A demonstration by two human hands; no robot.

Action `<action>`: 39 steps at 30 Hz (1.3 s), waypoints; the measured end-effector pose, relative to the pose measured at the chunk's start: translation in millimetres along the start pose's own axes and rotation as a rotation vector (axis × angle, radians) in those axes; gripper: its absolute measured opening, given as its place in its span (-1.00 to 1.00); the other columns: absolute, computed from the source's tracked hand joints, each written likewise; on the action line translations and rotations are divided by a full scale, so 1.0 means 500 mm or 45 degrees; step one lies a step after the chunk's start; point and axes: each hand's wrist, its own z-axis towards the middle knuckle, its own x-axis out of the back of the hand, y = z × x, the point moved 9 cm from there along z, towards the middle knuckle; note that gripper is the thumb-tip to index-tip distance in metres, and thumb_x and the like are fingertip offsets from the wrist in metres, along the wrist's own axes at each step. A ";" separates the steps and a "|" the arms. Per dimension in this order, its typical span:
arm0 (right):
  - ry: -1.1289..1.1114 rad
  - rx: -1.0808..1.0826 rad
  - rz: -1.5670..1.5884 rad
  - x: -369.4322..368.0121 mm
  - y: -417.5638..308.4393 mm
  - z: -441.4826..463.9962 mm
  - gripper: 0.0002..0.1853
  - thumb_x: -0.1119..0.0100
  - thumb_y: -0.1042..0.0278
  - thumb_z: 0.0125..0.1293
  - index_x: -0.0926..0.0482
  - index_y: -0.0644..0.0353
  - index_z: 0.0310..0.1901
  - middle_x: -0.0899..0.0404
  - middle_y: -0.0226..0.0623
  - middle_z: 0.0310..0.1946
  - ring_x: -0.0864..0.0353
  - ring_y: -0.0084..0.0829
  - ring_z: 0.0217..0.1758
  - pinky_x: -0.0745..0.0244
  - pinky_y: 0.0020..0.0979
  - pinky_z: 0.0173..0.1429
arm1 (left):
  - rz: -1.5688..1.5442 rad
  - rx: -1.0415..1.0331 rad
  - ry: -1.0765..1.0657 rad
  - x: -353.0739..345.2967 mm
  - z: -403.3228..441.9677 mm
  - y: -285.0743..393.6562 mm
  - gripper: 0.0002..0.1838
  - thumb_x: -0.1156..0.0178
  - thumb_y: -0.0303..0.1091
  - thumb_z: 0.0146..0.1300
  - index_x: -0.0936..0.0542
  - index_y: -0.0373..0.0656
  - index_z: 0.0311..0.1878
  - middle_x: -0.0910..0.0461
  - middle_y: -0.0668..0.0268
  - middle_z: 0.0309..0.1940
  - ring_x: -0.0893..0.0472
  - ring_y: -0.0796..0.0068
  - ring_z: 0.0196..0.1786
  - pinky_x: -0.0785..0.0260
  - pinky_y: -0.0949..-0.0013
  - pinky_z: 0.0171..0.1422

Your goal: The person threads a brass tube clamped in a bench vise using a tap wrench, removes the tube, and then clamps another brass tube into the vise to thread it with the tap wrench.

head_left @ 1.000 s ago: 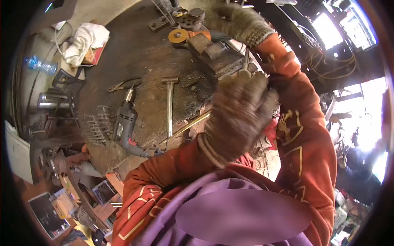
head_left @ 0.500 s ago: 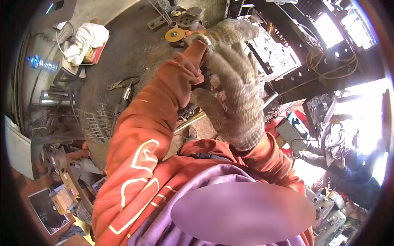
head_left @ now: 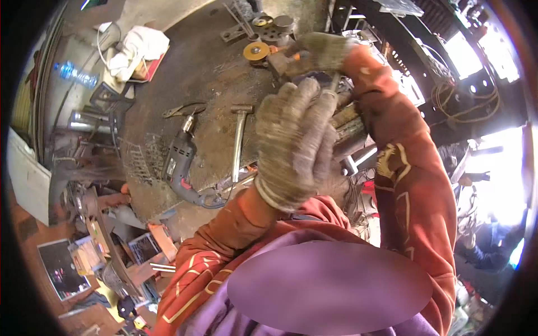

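Note:
My left hand (head_left: 294,143), in a grey knitted glove, is held above the front edge of the workbench, with its fingers stretched upward and nothing seen in them. A hammer (head_left: 239,140) lies just left of it. My right hand (head_left: 324,51), gloved and blurred, is farther out, beside a brown metal block (head_left: 282,63); its fingers are too smeared to show a grip. A thin metal rod (head_left: 336,83) stands between the two hands. Below my right forearm are rusty metal pieces (head_left: 348,122), partly hidden.
On the workbench (head_left: 218,84) lie pliers (head_left: 185,110), a power drill (head_left: 180,162) and a tool with an orange disc (head_left: 256,51). A plastic bottle (head_left: 75,74) and white cloth (head_left: 139,50) are at left. A dark steel frame (head_left: 448,106) stands at right.
My left hand has drawn back toward my body, while my right hand has reached forward past it. The hammer and the whole drill have come into sight.

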 end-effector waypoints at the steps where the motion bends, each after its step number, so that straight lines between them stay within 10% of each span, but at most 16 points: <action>1: -0.169 -0.094 0.397 0.013 -0.020 -0.037 -0.49 -0.42 0.10 0.51 -0.68 0.27 0.33 -0.81 -0.13 0.07 -0.77 -0.37 0.17 -0.65 -0.35 0.28 | -0.129 0.084 0.023 0.003 -0.003 -0.039 -0.70 -0.29 -0.34 0.48 -0.71 -0.28 0.18 -0.72 0.02 0.14 -0.70 -0.13 0.15 -0.53 -0.02 0.34; 4: -0.230 -0.207 1.034 0.061 -0.069 -0.155 -0.41 -0.41 0.15 0.52 -0.58 0.35 0.42 -0.73 -0.17 0.21 -0.69 -0.43 0.25 -0.59 -0.35 0.36 | -0.244 0.270 -0.037 0.025 0.011 -0.109 -0.71 -0.23 -0.32 0.58 -0.69 -0.33 0.17 -0.76 -0.01 0.06 -0.74 -0.03 0.15 -0.56 0.12 0.34; 8: 0.479 -0.436 1.424 0.136 -0.171 -0.310 -0.36 -0.42 0.18 0.51 -0.50 0.31 0.49 -0.59 -0.09 0.41 -0.52 -0.29 0.51 -0.44 -0.25 0.54 | -1.094 0.676 -0.344 -0.128 0.055 -0.262 -0.66 -0.21 -0.33 0.61 -0.67 -0.33 0.27 -0.79 0.14 0.08 -0.74 0.38 0.12 -0.58 0.32 0.23; 14: 0.904 -0.110 0.296 0.169 -0.390 -0.315 -0.39 -0.52 0.38 0.26 -0.58 0.18 0.36 -0.60 -0.04 0.33 -0.59 -0.01 0.41 -0.47 -0.05 0.47 | -1.292 0.128 -0.873 -0.328 0.167 -0.210 -0.48 -0.23 -0.02 0.59 -0.66 -0.31 0.29 -0.78 0.13 -0.01 -0.74 0.38 0.07 -0.59 0.29 0.23; 19: 1.289 -0.096 0.402 0.245 -0.268 -0.322 -0.57 -0.26 0.30 0.60 -0.56 0.25 0.40 -0.63 -0.07 0.30 -0.66 -0.20 0.31 -0.51 -0.23 0.44 | -1.340 0.767 -0.316 -0.150 0.124 -0.165 -0.37 -0.28 0.18 0.51 -0.67 -0.27 0.24 -0.76 0.10 -0.11 -0.75 0.26 -0.01 -0.60 0.19 0.19; 20: 1.261 -0.269 0.585 0.244 -0.208 -0.304 -0.59 -0.29 0.23 0.60 -0.63 0.27 0.33 -0.71 -0.10 0.16 -0.72 -0.37 0.16 -0.61 -0.32 0.28 | -1.405 0.920 -0.167 -0.104 0.088 -0.147 -0.34 -0.29 0.22 0.50 -0.67 -0.27 0.23 -0.76 0.09 -0.13 -0.75 0.23 -0.03 -0.60 0.17 0.18; 23: 1.063 -0.212 0.316 0.254 -0.135 -0.220 -0.62 -0.33 0.15 0.59 -0.71 0.25 0.24 -0.78 -0.19 -0.02 -0.74 -0.51 0.02 -0.66 -0.41 0.13 | -0.658 0.161 -0.258 0.006 0.059 -0.012 -0.45 -0.29 0.03 0.52 -0.65 -0.28 0.28 -0.67 0.03 0.06 -0.66 0.02 0.14 -0.49 -0.03 0.28; 25: 0.426 -0.399 0.802 0.145 -0.081 -0.152 -0.64 -0.33 0.13 0.60 -0.75 0.23 0.18 -0.79 -0.31 -0.18 -0.71 -0.54 -0.10 -0.64 -0.45 -0.01 | -0.391 -0.175 -0.269 0.009 0.028 0.051 -0.48 -0.30 -0.09 0.53 -0.63 -0.29 0.34 -0.66 -0.01 0.28 -0.64 -0.02 0.34 -0.45 0.01 0.46; 32: 0.326 -0.761 0.752 0.128 -0.098 -0.352 -0.46 -0.07 -0.04 0.69 -0.73 0.41 0.03 -0.72 -0.33 -0.33 -0.58 -0.49 -0.29 -0.53 -0.33 -0.15 | -0.197 0.437 -0.060 0.020 -0.033 -0.158 -0.57 0.14 -0.26 0.77 -0.70 -0.28 0.23 -0.75 0.06 0.14 -0.73 0.08 0.18 -0.56 0.11 0.34; 36: 0.649 -0.406 0.766 0.142 -0.178 -0.482 -0.52 0.01 0.04 0.71 -0.74 0.34 0.01 -0.79 -0.05 -0.09 -0.78 -0.15 -0.04 -0.62 -0.21 0.15 | -0.893 0.895 -0.052 -0.166 0.038 -0.329 -0.33 -0.07 0.27 0.60 -0.76 -0.25 0.14 -0.79 0.18 0.05 -0.71 0.27 0.03 -0.53 0.19 0.11; 39: 0.845 -0.515 0.756 0.114 -0.199 -0.592 -0.45 0.07 -0.02 0.74 -0.75 0.36 0.03 -0.79 -0.02 -0.05 -0.79 -0.11 0.12 -0.60 -0.24 0.24 | -0.651 0.720 -0.619 -0.356 0.135 -0.328 0.08 0.09 0.73 0.38 -0.78 -0.30 0.01 -0.78 0.14 -0.20 -0.73 0.33 -0.05 -0.55 0.16 0.03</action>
